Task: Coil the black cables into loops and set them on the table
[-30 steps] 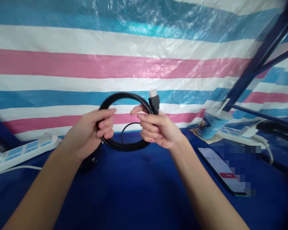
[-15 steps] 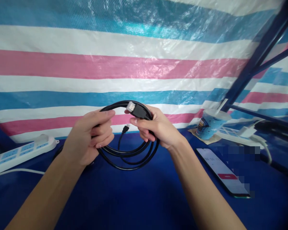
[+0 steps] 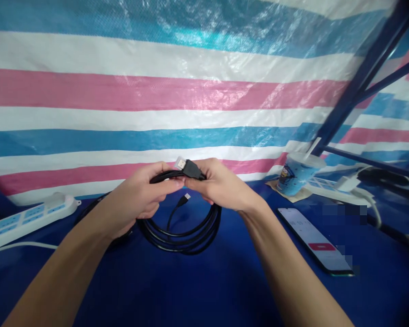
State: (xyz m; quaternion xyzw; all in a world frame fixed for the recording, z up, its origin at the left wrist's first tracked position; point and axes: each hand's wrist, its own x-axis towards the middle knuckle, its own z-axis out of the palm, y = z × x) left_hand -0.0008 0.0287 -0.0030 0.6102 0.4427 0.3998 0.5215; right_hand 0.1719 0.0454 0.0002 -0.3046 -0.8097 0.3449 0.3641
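Both hands meet at the top of a coiled black cable (image 3: 191,239), which hangs from them with its lower loops at, or just above, the blue tabletop (image 3: 191,290). The left hand (image 3: 139,202) is closed around the coil's upper left strands, thumb and forefinger pinched at the cable just behind its larger plug (image 3: 188,168). The right hand (image 3: 221,186) is closed around the coil's upper right part, fingertips touching the same plug, whose metal tip points up and left. A smaller plug (image 3: 185,198) on a loose end dangles inside the ring of the coil, just below the fingers. Well to the left of the coil lies a white power strip (image 3: 27,217). To the coil's right a phone (image 3: 315,240) lies face up with its screen lit, and beyond that stands a blue paper cup (image 3: 296,175). Behind the coil hangs a striped tarp (image 3: 157,91).
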